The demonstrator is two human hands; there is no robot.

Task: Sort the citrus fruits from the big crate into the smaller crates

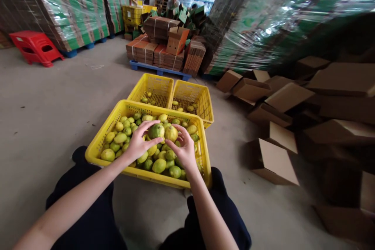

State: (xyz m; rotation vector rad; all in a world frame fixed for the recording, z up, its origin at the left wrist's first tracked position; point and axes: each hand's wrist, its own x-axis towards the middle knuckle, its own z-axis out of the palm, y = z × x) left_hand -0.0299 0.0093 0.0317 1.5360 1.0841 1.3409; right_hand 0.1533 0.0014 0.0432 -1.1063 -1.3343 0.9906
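Over the nearest yellow crate [164, 179]: green lemon [156, 131], left hand [139, 140] half-closed around it; yellow lemon [171, 133] at its three o'clock, right hand [184, 150] likewise half-closed. Probably light, firm, bruisable; best gripped mid-body.

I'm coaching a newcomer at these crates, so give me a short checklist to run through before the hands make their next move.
1. Left hand grips the greener fruit: ok, between thumb and fingers.
2. Right hand grips the yellower fruit: ok, likewise.
3. Undersides of both fruits sound: cannot tell, hidden from view.
4. Room in the rear left crate and rear right crate: ok, just a few fruits visible in each.
5. Floor at right tidy: not ok, open cartons lie scattered.
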